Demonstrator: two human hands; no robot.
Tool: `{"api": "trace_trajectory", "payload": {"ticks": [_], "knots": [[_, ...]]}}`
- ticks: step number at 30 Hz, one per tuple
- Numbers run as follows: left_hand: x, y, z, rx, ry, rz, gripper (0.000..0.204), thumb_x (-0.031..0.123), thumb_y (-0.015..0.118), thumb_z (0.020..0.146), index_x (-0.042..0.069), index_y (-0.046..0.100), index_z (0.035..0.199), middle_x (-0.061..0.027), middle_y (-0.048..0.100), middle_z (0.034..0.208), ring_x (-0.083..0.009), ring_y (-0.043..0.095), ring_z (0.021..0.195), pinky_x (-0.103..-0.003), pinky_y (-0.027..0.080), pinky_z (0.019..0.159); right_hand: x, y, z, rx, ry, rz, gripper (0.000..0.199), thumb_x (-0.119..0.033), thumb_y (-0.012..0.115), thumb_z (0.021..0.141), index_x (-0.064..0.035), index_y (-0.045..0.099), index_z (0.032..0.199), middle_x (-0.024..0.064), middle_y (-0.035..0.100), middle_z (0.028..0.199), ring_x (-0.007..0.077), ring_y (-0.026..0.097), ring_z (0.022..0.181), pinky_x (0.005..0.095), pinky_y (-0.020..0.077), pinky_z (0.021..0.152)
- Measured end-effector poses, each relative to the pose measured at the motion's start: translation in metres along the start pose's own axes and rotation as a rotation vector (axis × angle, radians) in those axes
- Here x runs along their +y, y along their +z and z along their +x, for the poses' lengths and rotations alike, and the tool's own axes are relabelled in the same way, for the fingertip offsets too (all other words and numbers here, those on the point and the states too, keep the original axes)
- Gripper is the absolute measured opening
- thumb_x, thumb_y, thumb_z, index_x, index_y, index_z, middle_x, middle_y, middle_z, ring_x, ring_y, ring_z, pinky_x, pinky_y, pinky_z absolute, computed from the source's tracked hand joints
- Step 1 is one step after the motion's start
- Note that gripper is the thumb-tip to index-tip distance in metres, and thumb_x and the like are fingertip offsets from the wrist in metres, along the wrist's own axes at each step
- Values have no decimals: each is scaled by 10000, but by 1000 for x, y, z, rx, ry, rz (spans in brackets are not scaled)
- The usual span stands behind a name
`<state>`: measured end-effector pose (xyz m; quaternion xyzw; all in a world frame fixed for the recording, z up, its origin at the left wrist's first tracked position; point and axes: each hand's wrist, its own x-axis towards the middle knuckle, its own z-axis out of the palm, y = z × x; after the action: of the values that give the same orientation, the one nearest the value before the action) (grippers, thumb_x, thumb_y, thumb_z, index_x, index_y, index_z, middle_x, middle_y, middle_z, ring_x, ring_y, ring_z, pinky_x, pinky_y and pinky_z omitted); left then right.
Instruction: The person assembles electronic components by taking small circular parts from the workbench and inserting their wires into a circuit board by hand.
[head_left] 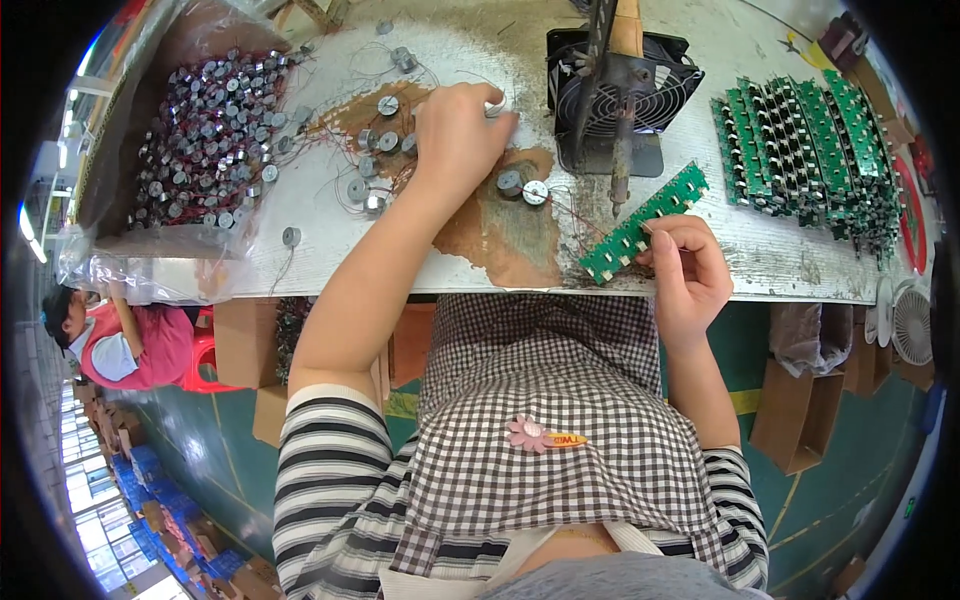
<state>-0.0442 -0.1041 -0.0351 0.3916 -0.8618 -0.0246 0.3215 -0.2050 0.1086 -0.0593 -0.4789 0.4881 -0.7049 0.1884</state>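
Observation:
My left hand is closed, its fingers curled round a small motor that shows only as a pale round edge. My right hand pinches the near edge of a green circuit board strip between thumb and forefinger; whether a wire is in that pinch too, I cannot tell. Thin reddish wires run toward the strip's left end from a white-faced motor, which lies beside a grey motor. Just above the strip, a soldering iron points tip down. Several loose motors lie left of my left hand.
A plastic-lined box full of wired motors stands at the left. Behind the soldering iron sits a black fan. Rows of green circuit boards cover the table's right side. A person in pink is at lower left.

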Motion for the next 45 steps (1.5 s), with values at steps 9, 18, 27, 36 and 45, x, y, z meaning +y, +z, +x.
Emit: {"api": "trace_trajectory", "payload": {"ticks": [9,18,27,36,45], "knots": [[-9,-13,6,-72,-201,-112,184,237,707,735,90,719,846,-31,559,639,-173,521,590,-326,417,563,6,-2,0,-12,-41,-13,48,60,574,871,39,557,832,123,613,921,86,552,660,192,456,568],[-23,14,16,34,292,183,122,174,648,796,77,664,867,-33,628,897,-264,547,914,-408,440,768,6,-1,-1,-7,-36,-29,68,75,583,854,36,554,806,116,618,885,80,526,688,186,418,581],[-42,-21,29,239,-326,-726,173,162,562,913,-2,578,968,-94,663,810,-174,611,709,-303,475,680,4,-1,0,-9,-79,-80,63,75,597,840,45,558,802,129,627,851,114,550,689,211,437,586],[-51,-63,43,683,36,-262,133,137,644,835,4,653,845,-88,657,903,-184,606,794,-301,478,716,1,1,0,-22,-75,-102,71,76,598,837,42,554,793,124,625,835,114,547,678,213,434,580],[-27,-96,6,104,11,-340,110,114,677,819,34,703,890,-55,638,795,-129,582,681,-248,460,632,3,-1,0,-29,-93,-109,73,81,595,831,42,549,790,122,623,823,118,541,667,216,425,569]]}}
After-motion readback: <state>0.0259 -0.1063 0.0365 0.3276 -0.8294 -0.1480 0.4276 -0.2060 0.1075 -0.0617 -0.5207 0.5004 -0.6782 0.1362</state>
